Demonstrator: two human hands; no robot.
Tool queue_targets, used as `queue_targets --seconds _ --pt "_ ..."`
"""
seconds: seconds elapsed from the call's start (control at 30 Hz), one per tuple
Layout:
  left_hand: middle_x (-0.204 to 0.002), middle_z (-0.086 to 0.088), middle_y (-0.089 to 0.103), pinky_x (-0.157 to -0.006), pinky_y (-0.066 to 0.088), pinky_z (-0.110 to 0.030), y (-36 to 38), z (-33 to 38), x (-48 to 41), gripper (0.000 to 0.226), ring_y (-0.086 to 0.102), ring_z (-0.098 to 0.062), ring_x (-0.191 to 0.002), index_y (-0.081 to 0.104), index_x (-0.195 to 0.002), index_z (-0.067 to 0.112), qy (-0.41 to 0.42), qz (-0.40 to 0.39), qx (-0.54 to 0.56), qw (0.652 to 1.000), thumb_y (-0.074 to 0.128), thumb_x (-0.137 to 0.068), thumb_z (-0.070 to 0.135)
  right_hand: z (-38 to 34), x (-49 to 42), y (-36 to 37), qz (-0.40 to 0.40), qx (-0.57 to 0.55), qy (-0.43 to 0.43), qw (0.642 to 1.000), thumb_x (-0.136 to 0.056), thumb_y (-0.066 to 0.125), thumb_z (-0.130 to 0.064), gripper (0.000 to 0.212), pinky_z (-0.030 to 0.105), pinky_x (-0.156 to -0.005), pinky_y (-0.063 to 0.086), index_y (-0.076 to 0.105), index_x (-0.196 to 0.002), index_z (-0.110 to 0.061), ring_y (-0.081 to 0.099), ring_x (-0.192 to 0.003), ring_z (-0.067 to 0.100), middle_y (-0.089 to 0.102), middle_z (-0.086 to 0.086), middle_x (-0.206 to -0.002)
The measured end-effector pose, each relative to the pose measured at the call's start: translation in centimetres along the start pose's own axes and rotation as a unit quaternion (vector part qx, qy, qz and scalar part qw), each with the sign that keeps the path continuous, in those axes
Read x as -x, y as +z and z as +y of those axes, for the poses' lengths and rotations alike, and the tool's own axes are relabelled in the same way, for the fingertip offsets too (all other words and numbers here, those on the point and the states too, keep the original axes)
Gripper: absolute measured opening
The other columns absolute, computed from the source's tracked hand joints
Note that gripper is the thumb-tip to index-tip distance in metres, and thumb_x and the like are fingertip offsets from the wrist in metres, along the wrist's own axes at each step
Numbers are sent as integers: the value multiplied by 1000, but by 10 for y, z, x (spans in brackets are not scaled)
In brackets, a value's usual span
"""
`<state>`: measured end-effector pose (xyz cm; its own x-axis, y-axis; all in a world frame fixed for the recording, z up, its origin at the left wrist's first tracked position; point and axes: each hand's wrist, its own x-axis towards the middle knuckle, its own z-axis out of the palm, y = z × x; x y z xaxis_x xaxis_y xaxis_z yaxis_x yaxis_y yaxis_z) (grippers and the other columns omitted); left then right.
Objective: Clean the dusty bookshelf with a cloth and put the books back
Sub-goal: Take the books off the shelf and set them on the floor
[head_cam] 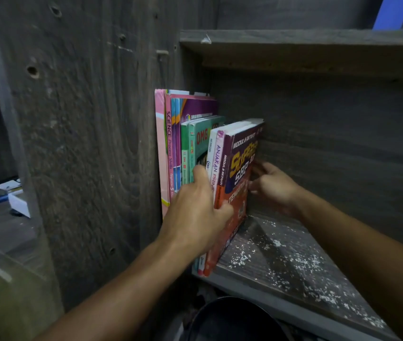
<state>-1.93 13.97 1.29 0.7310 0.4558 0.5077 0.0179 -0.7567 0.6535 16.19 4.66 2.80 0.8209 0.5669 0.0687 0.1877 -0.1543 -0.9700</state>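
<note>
A: The purple-and-orange paperback workbook (238, 168) stands roughly upright, outermost in the colourful book row (190, 134) at the left end of the dusty grey wooden shelf (294, 262). Its spine faces the person.

B: Grip: left hand (195, 212) wraps the spine edge, right hand (273, 188) curls on the rear edge (fingertips partly hidden). The book sits between them.

Shelf board (301, 271): dark wood grain with a grey front edge. White flecks (276, 242) are scattered over its right portion, densest toward the front; dust or paint chips, cannot tell in this dim view. Books (190, 124) stand in a row at the left end, against the side panel (97, 143). The tallest, a pink science book (168, 143), is nearest the panel. Green books (203, 139) come next. A maroon book (241, 163) is outermost, tilted, with its lower end at the front edge. The upper shelf (294, 38) is directly overhead.
</note>
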Motion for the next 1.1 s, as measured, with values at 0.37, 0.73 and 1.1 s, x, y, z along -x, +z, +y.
queue_targets --seconds 0.37,0.73,1.1 --pt "-105 14 60 -72 60 -29 -6 -14 2 32 66 -6 -89 38 -109 22 -6 -22 71 997 63 -92 31 1 -12 -4 -7 -75 17 997 -82 38 17 56 37 -80 50 58 -119 -20 69 -95 21 75 4 -96" --pt "-110 6 60 -70 62 -36 9 -18 8 27 67 -9 -91 30 -104 23 15 -7 77 997 56 -96 28 -1 16 -14 28 -63 13 998 -68 28 19 34 28 -63 51 49 -80 -4 67 -80 20 66 8 -84" --pt "-104 14 55 -67 56 -14 -12 -10 -8 23 63 -1 -90 34 -112 22 26 -139 120 983 52 -98 24 -3 57 -31 142 -92 27 985 -78 36 15 42 50 -83 58 55 -106 -9 72 -89 28 70 11 -94"
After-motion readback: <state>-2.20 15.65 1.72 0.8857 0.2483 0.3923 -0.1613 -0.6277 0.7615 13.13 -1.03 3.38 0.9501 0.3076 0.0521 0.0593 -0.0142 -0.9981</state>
